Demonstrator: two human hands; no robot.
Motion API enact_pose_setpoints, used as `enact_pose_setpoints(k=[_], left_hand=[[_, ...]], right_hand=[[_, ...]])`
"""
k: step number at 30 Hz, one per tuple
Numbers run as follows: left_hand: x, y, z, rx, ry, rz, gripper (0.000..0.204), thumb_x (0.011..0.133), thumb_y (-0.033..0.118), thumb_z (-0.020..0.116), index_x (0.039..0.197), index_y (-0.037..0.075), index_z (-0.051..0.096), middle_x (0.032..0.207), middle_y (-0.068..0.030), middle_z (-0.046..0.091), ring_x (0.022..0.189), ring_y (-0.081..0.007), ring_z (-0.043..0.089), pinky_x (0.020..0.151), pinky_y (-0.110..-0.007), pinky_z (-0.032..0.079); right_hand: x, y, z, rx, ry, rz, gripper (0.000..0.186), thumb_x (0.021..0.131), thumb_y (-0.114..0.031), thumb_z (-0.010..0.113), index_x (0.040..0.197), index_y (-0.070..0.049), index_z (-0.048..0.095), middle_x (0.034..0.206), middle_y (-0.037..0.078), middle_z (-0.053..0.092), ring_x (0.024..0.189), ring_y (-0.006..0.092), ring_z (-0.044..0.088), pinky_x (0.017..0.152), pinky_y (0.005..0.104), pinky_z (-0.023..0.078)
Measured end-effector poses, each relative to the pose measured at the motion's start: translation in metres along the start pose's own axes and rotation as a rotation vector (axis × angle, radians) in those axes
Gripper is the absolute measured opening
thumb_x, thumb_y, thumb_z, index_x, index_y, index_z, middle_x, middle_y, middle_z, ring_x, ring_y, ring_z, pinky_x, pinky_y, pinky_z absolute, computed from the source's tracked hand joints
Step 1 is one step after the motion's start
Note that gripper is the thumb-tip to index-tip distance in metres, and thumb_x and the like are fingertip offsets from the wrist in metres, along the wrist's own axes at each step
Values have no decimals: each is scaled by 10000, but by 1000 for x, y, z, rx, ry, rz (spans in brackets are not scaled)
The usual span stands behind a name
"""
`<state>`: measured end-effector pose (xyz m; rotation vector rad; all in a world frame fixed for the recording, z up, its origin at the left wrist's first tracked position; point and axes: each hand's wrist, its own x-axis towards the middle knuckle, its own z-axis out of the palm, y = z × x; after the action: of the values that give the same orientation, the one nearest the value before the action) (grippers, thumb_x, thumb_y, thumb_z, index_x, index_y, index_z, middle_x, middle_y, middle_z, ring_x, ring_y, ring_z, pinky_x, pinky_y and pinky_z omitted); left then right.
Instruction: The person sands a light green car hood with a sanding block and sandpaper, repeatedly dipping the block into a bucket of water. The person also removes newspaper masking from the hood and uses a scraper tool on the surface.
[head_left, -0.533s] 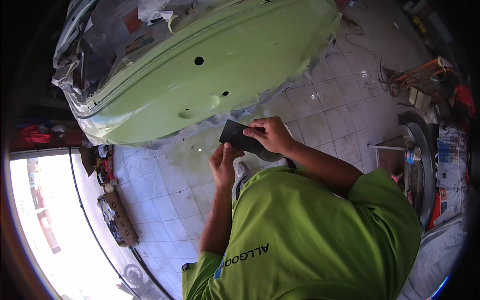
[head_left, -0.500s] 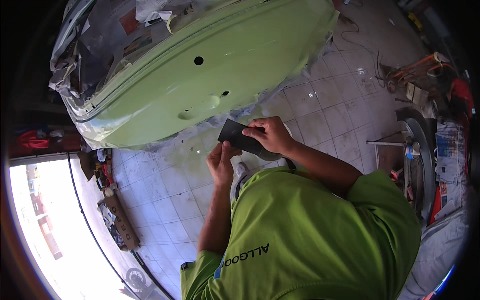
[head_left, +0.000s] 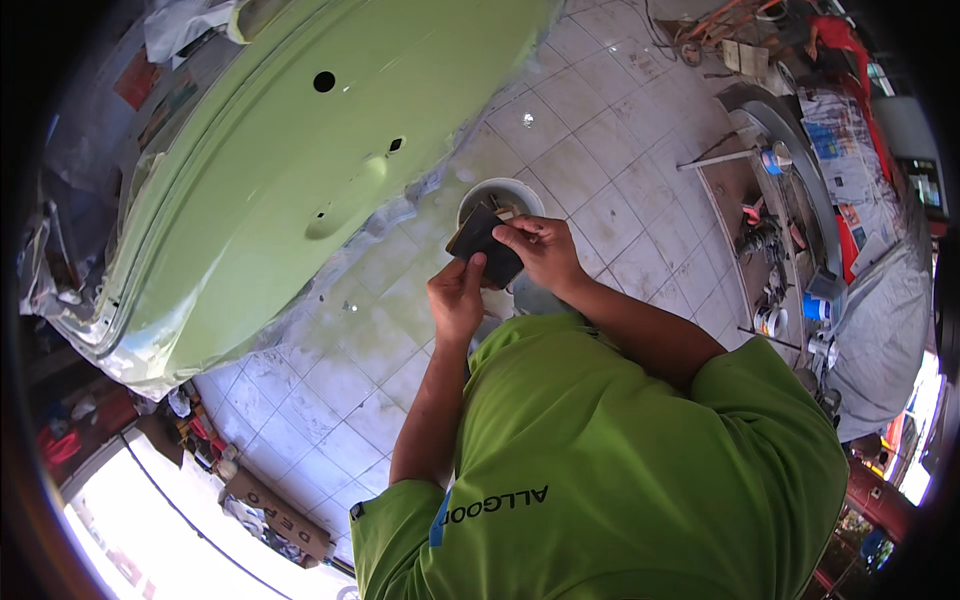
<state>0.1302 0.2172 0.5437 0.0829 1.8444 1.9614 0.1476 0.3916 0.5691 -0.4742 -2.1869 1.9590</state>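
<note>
- Dark sheet (head_left: 487,228), probably sandpaper: just off centre toward 12 o'clock, held up between both hands, white bucket (head_left: 481,186) behind it, also at 12.
- Left hand (head_left: 457,300): grip clamped on the sheet's 7 o'clock edge, thumb on top.
- Right hand (head_left: 545,255): grip clamped on its 3 o'clock side, thumb likewise on top.
- Pale-green car body panel (head_left: 250,170) at 10–11 o'clock, apart from the hands.
- Handling, judged: light, thin, bendable; could tear at a crease. Best held by opposite edges, thumbs flat.
</note>
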Motion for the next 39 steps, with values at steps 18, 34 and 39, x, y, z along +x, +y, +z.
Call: enact_pose_setpoints(k=[18, 34, 39], left_hand=[[-62, -252, -35, -2, 407, -786, 207, 1038, 177, 643, 1031, -29, 655, 915, -175, 761, 772, -268, 768, 626, -337, 597], [-52, -334, 15, 10, 393, -862, 206, 1058, 227, 606, 1038, 26, 646, 910, -117, 752, 788, -212, 736, 662, -313, 507], [-28, -339, 16, 4, 385, -821, 213, 1061, 227, 596, 1033, 21, 639, 918, -125, 753, 786, -209, 734, 657, -301, 503]], right_hand=[[57, 426, 57, -421, -365, 331, 215, 975, -243, 634, 939, -71, 757, 818, 101, 752, 786, 321, 725, 751, 448, 562], [97, 549, -54, -1235, -800, -120, 129, 814, -252, 712, 941, -261, 734, 1013, -47, 647, 1159, 198, 595, 942, 440, 468], [62, 554, -68, -1043, -670, 20, 398, 817, -311, 789, 1192, -213, 701, 1234, 15, 614, 1210, 234, 573, 1018, 423, 477]])
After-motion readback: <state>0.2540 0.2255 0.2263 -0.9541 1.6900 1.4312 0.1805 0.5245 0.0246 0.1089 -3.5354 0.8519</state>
